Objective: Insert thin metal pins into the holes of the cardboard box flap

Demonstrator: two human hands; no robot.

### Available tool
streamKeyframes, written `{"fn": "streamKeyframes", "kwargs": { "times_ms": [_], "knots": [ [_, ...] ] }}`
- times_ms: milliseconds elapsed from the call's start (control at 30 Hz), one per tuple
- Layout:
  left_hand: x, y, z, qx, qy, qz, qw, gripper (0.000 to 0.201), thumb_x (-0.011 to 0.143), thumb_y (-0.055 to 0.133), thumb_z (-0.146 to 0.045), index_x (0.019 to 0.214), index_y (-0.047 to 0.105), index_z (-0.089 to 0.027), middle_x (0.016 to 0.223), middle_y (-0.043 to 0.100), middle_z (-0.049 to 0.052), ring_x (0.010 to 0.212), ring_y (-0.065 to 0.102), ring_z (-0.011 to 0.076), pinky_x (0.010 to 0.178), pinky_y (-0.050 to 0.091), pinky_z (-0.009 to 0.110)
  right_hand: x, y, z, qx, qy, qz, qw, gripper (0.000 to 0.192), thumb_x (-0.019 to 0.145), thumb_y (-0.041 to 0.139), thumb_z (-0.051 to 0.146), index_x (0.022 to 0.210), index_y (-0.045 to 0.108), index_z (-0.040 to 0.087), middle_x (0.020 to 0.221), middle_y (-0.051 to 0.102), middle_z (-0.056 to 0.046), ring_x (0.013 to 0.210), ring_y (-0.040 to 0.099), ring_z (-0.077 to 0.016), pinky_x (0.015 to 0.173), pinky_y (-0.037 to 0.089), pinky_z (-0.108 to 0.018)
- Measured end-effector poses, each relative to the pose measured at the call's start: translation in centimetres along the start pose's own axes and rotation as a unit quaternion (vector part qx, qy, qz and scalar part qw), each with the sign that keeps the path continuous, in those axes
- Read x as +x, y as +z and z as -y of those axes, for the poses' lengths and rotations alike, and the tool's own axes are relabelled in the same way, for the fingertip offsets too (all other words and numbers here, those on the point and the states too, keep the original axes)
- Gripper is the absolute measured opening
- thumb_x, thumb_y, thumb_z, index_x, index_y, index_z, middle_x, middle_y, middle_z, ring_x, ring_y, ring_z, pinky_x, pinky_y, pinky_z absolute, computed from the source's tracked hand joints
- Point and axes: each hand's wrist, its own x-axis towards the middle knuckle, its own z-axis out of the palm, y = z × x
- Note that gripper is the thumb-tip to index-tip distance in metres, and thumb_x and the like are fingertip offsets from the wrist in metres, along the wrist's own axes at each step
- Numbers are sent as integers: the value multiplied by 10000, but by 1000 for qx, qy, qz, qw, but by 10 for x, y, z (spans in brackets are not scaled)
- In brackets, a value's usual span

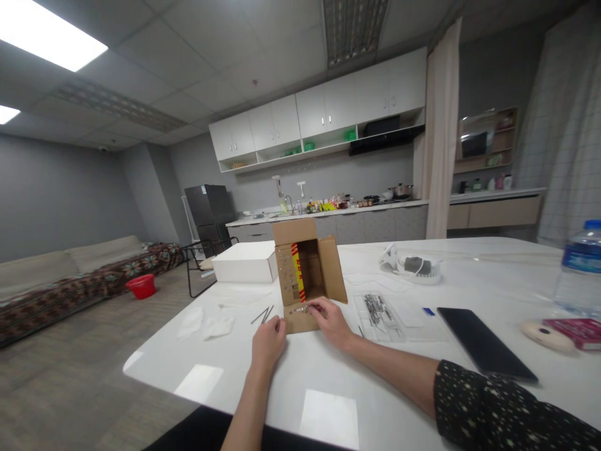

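A cardboard box (310, 266) stands open toward me on the white table, its flaps spread and a red and yellow strip of tape on it. Several small silvery pieces sit in a row on its lower flap (300, 322); more shiny specks dot the left flap (285, 275). Over that row, my right hand (328, 319) is closed in a pinch, and whatever is between the fingertips is too small to name. My left hand (270, 340) is curled closed beside the lower flap's left edge, its grip hidden. Thin dark rods (263, 314) lie just beyond it.
Right of the box lies a clear plastic case (379, 316) of small metal pieces. Further right are a black tablet (483, 343), a red box (575, 332) and a water bottle (582, 269). A white box (245, 262) stands behind left; crumpled tissues (218, 327) lie nearer.
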Motion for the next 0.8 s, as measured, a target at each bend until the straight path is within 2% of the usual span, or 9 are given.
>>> {"fn": "streamKeyframes", "kwargs": {
  "times_ms": [300,567,633,700,767,800],
  "knots": [
    [1,1,3,1,0,-3,1000,318,910,396,-314,615,432,-203,635,578,26,631,502,148,571,229,264,3,-2,-5,-3,29,-43,999,166,867,552,255,925,692,187,860,654,-46,770,606,-179,702,481,-303],
    [-3,-4,-3,19,11,6,1000,324,912,391,-316,610,422,-204,619,567,23,624,503,147,578,252,260,4,-1,-7,-6,38,-52,998,178,864,549,274,920,689,180,867,661,-47,747,590,-171,694,479,-299],
    [-6,-12,0,41,26,19,999,318,910,389,-314,613,419,-204,615,566,24,622,507,148,581,248,261,4,-2,-7,-9,39,-52,998,178,863,549,273,917,690,178,856,660,-46,734,585,-169,686,478,-299],
    [-9,-29,10,71,50,31,996,307,902,395,-313,616,418,-204,609,562,23,613,505,148,582,241,262,4,-2,-6,-13,38,-50,998,175,861,549,265,910,692,176,847,660,-46,721,581,-166,679,477,-298],
    [-12,-55,28,94,52,21,994,300,887,410,-317,609,411,-204,585,541,13,579,478,140,577,238,258,4,-2,-5,-15,36,-47,998,168,859,549,250,899,695,177,837,657,-45,710,577,-163,670,473,-296],
    [-15,-72,40,103,43,-3,994,308,880,418,-329,599,400,-204,560,515,5,555,451,134,574,240,255,4,-2,-5,-17,34,-46,998,164,858,551,243,892,697,179,834,654,-44,711,577,-163,670,472,-296]
  ]
}}
